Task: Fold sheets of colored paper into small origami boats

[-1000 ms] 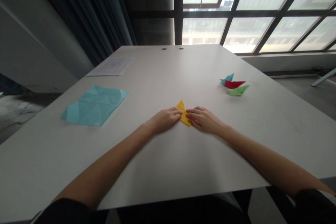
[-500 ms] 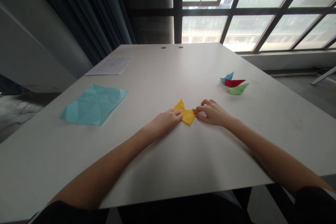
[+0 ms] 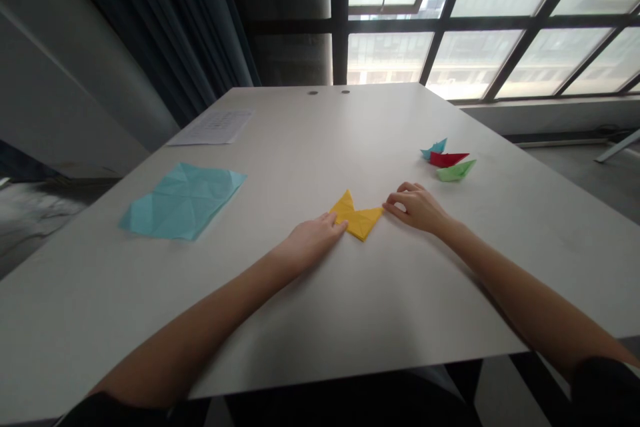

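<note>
A folded yellow paper (image 3: 356, 217) lies on the white table (image 3: 320, 307), spread into two points. My left hand (image 3: 313, 240) rests flat on the table, its fingertips pressing the paper's left edge. My right hand (image 3: 419, 207) pinches the paper's right tip between thumb and forefinger, the other fingers curled.
A creased light-blue sheet (image 3: 183, 200) lies at the left. A white printed sheet (image 3: 213, 127) sits at the far left. Three small paper boats, teal (image 3: 433, 148), red (image 3: 447, 159) and green (image 3: 455, 171), stand at the right. Large windows lie beyond the table.
My right hand has pulled the yellow paper's right flap outward to the right, opening the single triangle into a wider two-pointed shape. My left hand has stayed pressing the left side.
</note>
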`<state>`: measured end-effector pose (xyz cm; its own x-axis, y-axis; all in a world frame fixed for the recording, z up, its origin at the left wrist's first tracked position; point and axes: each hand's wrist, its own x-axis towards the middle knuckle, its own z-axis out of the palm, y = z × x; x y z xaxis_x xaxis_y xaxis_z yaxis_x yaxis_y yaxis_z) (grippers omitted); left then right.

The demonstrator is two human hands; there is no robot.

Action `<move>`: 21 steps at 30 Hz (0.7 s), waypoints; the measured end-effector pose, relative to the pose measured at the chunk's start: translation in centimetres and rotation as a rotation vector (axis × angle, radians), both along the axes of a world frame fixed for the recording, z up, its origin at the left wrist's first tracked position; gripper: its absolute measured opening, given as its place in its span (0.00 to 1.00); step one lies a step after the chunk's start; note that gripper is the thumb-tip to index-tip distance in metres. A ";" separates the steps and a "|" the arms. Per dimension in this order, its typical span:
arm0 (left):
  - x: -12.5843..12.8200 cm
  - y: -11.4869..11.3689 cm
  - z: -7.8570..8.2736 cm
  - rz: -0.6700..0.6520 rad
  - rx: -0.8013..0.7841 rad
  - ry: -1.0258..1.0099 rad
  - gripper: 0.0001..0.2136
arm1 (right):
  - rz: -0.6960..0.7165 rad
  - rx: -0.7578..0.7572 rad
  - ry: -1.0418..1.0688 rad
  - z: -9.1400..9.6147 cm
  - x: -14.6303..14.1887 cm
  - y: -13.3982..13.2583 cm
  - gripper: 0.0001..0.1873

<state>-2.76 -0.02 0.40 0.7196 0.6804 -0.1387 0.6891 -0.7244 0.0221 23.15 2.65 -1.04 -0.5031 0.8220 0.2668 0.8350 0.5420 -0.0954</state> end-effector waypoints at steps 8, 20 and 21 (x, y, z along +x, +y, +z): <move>1.5 0.8 -2.7 -0.128 0.071 -0.156 0.21 | -0.158 -0.024 0.005 -1.4 -1.3 -0.3 0.23; 1.8 0.5 -2.6 -0.155 0.140 -0.188 0.24 | -0.169 -0.110 0.176 -2.0 -1.5 -0.2 0.24; 1.8 0.4 -2.6 -0.151 0.149 -0.186 0.24 | -0.153 -0.125 0.221 -1.9 -1.6 -0.3 0.24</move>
<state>-0.93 0.41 -2.19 0.8179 0.5667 0.0994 0.5674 -0.8231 0.0237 21.54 2.38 -2.99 -0.3121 0.9171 0.2480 0.8575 0.3843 -0.3422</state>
